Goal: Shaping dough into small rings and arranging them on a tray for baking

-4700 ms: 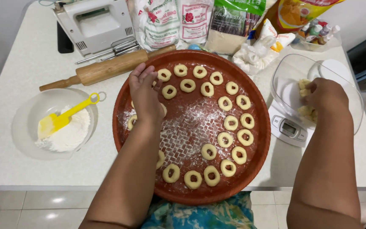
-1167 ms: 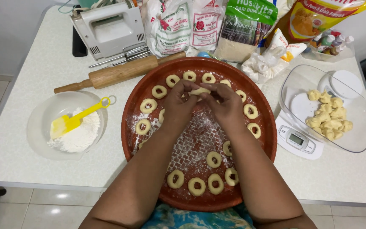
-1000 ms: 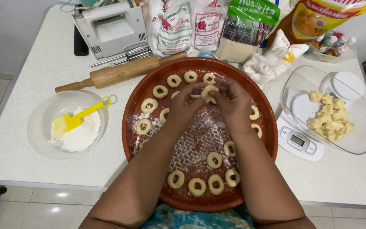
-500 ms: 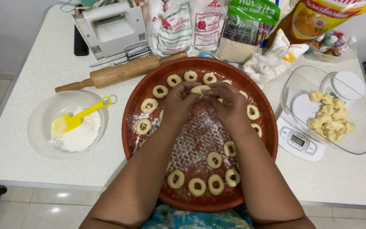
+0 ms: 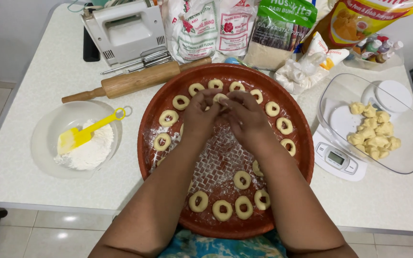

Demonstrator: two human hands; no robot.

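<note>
**Over the far side of the tray, a dough ring is being pinched closed**

Above the round brown tray (image 5: 307,157), both hands are being held together over one pale dough ring (image 5: 219,98). Seconds earlier the left hand (image 5: 199,117) was being rested on the tray alone while the right hand (image 5: 247,119) was being dipped into the clear scale bowl (image 5: 407,143); now the fingertips of both are being closed on the same piece, so a fresh lump appears to be getting shaped into a ring (the join itself is hidden by the fingers). During the last second the hands are being kept almost in place.

The ring is being held at the tray's far edge, between finished rings. It is looking soft, pale yellow and matte, like its neighbours, with flour being scattered across the tray's middle.
</note>
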